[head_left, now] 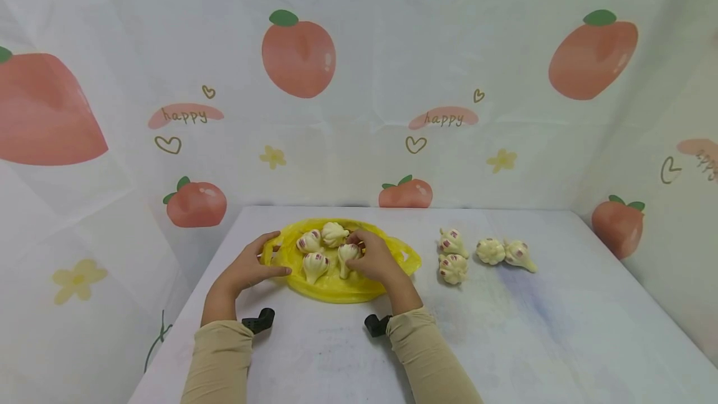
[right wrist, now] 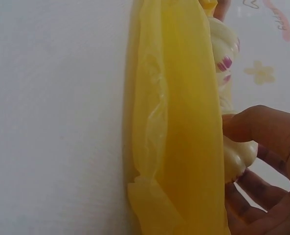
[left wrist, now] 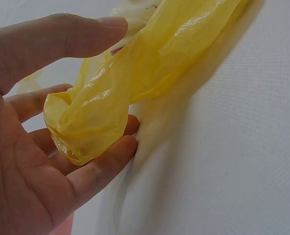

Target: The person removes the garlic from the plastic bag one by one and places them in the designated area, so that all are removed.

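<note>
A yellow plastic bag (head_left: 336,295) lies spread on the table, its rim raised around several garlic bulbs. My right hand (head_left: 377,259) grips one garlic bulb (head_left: 347,255) at the bag's right half; the right wrist view shows thumb and fingers around that bulb (right wrist: 240,155) behind the yellow rim. Three other bulbs, including a front one (head_left: 316,265), sit to its left and behind it. At the left end, my left hand (head_left: 250,265) is spread around the bag's handle (left wrist: 96,115), thumb well apart from the fingers, which lie beneath the loose plastic.
To the right of the bag, two garlic bulbs (head_left: 452,268) lie one behind the other, and two more (head_left: 491,251) lie side by side farther right. A fruit-printed curtain (head_left: 359,142) stands behind the white table (head_left: 314,360). Black mounts (head_left: 260,322) sit at both wrists.
</note>
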Motion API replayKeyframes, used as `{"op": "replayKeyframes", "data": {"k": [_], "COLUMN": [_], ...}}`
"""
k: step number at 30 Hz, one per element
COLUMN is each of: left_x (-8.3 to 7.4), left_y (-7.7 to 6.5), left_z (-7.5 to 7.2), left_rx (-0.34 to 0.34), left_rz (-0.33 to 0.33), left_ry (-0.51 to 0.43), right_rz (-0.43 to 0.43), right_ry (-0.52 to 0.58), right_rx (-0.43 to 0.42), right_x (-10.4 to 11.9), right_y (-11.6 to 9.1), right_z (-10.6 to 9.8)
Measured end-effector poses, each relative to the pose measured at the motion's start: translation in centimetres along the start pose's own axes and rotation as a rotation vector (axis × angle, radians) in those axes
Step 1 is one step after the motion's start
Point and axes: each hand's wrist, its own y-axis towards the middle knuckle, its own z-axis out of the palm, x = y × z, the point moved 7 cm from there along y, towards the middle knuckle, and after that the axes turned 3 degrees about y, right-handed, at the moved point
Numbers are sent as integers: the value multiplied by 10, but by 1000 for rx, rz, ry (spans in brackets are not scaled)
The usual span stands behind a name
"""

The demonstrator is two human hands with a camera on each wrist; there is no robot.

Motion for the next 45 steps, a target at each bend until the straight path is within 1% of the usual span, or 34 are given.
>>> {"op": "replayKeyframes", "data": {"k": [12,19,25,34,41,45], "left_x": [-2,-1,3,4,4,4], "left_y": [2,1,2,5,4,4], "left_z": [0,1,1,1,1,1], "left_rx": [-6,-4,-7,-8,-11,-11], "left_rz": [-2,-4,-8,5,14,13], "left_ry": [14,6,3,6,2,-3], "right_rz": [6,-27,-59,-78,-119,-153], "right_ry": [3,-12,-45,-55,-15,8], "right_rx": [-5,-5,17,9,-6,-34], "right_x": [2,1,2,9,18,27], "right_y": [-2,-2,-2,-4,-8,-12], "right_z": [-3,-3,-3,-13,-22,-31]}}
